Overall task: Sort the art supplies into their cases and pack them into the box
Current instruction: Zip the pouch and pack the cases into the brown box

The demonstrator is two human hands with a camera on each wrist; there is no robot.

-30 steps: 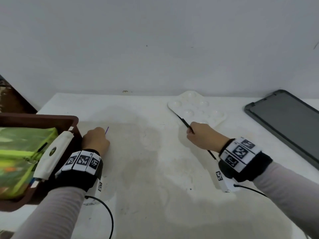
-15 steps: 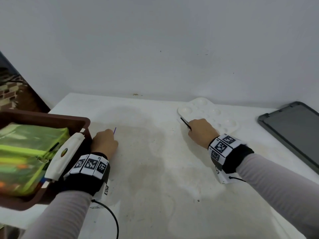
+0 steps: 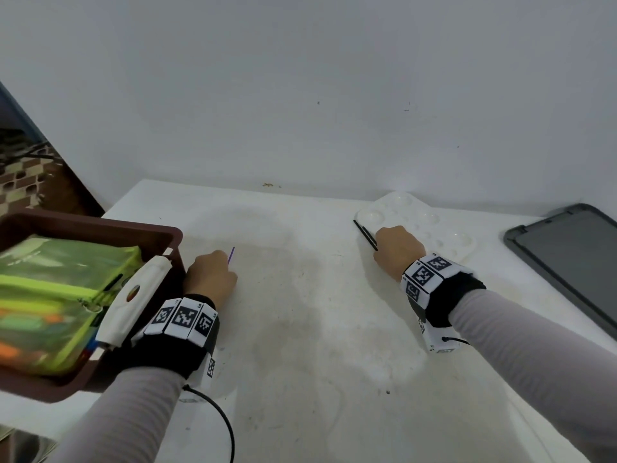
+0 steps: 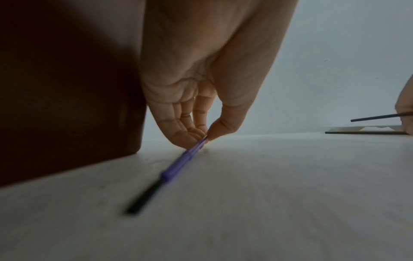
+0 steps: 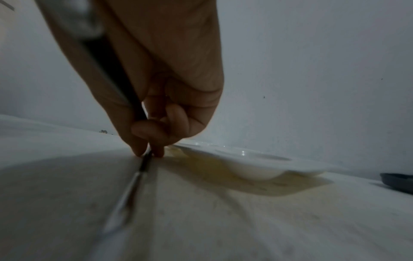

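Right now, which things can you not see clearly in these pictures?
- Head view: the purple brush is mostly hidden by the left hand.
- Right wrist view: the black brush in the right hand is blurred.
- Head view: the box and tablet are cut off by the edges.

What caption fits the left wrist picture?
Left hand pinches a purple paintbrush lying on the white table beside the brown box.
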